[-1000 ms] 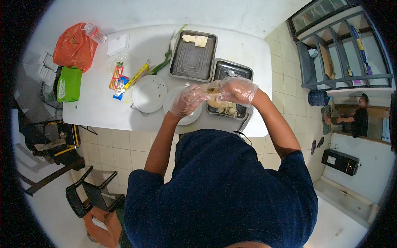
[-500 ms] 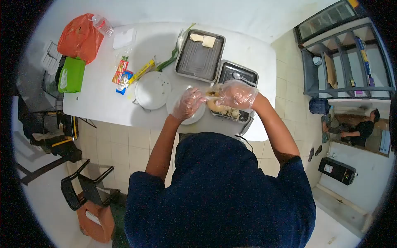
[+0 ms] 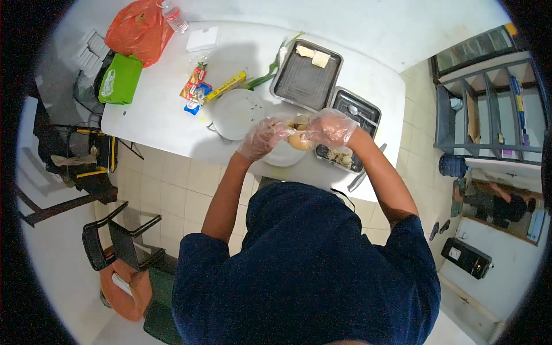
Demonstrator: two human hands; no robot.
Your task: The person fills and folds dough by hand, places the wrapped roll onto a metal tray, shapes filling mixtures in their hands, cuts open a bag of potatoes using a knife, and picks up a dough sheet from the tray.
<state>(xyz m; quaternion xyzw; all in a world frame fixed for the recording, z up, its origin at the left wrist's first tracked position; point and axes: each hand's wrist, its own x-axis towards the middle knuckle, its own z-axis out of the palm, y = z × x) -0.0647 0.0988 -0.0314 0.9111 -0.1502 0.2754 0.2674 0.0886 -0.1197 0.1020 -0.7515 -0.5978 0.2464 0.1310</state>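
My left hand point(image 3: 265, 139), in a clear plastic glove, pinches one side of a tan, rounded bun point(image 3: 298, 142). My right hand point(image 3: 334, 127), gloved the same way, grips its other side. Something darker shows at the bun's top, too small to make out. Below it, partly covered by the hands, lies a white plate point(image 3: 283, 158). Beside my right forearm a metal tray point(image 3: 376, 108) holds a pale, crumbly filling point(image 3: 340, 157) at its near end and a spoon point(image 3: 353, 110) farther back.
Behind stands a larger metal tray point(image 3: 302, 80) with pale slices point(image 3: 320, 59). To the left are a plate with dark specks point(image 3: 237, 115), a yellow box point(image 3: 226, 85), colourful packets point(image 3: 194, 83), a green bag point(image 3: 121, 80) and an orange bag point(image 3: 138, 34). A person point(image 3: 509, 204) appears at far right.
The view has shifted, so the table appears farther right. Both hands still hold the bun, which now sits more over the plate and away from the filling tray.
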